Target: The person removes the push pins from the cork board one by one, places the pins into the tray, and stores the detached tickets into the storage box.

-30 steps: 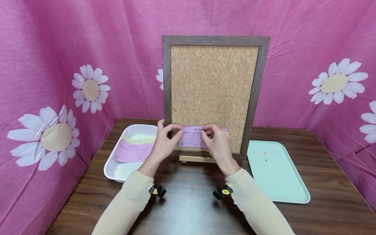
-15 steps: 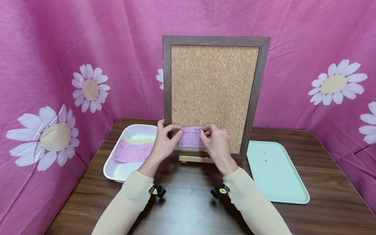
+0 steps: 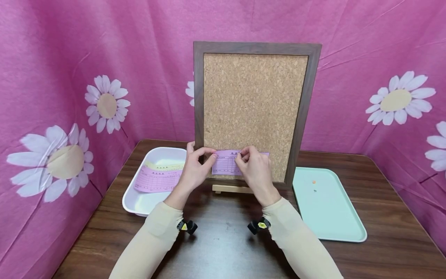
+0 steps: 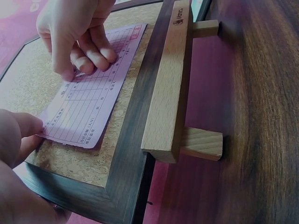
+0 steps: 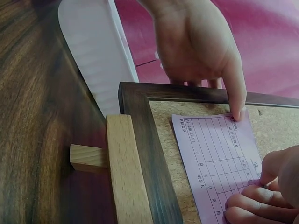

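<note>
A framed cork board [image 3: 256,100] leans on a small wooden easel [image 3: 233,189]. Against its lower part lies a purple receipt slip [image 3: 226,164] with a printed grid. My left hand [image 3: 196,166] pinches the slip's upper left corner between thumb and index finger, its other fingers behind the frame's left edge. With thumb and index finger, my right hand [image 3: 258,170] pinches a small push pin [image 3: 240,152] at the slip's top edge, near its middle. In the right wrist view only a dark bit of the pin shows under the thumb, and the curled fingers rest on the slip.
Left of the board, a white plastic basin [image 3: 129,203] holds more purple slips [image 3: 156,181] and a yellow one [image 3: 163,166]. On the right lies a mint green tray [image 3: 334,217] with two tiny items, one orange [image 3: 314,182]. Pink flowered cloth hangs behind the table [image 3: 223,240].
My right hand has shifted slightly left along the slip's top edge, still pinching the push pin. The left hand and the slip stay in place.
</note>
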`<state>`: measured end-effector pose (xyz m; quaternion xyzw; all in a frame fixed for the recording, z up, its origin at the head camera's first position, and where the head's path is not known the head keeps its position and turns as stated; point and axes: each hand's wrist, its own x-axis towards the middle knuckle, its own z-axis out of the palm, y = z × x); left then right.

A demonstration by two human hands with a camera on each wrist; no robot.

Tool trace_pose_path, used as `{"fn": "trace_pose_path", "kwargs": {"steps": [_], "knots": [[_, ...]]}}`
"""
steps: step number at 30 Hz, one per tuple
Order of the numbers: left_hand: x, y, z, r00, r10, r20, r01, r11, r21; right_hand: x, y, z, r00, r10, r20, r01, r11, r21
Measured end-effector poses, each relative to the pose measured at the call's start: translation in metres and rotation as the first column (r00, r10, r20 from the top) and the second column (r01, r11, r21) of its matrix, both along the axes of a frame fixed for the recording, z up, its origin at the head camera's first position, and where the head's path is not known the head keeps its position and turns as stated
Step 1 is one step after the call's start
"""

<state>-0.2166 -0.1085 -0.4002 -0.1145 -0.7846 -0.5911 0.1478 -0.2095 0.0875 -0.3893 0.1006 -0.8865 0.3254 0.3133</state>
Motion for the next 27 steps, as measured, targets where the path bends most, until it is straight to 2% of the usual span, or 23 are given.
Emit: {"fn": "trace_pose_path", "kwargs": {"steps": [8,21,27], "knots": [[-0.0002,0.0005,0.0004,1.0,0.0,-0.012,0.0,1.0,0.014,-0.0017,-0.0007,0.0023,1.0,-0.007,0.031,0.007,1.0,-0.004],[-0.002,0.0003,-0.0024,1.0,0.008,-0.019,-0.009,1.0,-0.01,-0.0032,0.0007,0.0024,0.998,0.001,0.068,0.001,1.0,-0.028],[-0.0025,0.0001,-0.0031,1.0,0.018,-0.025,-0.018,1.0,-0.009,-0.0035,0.0014,0.0016,0.998,0.016,0.065,-0.014,0.999,-0.037]]}}
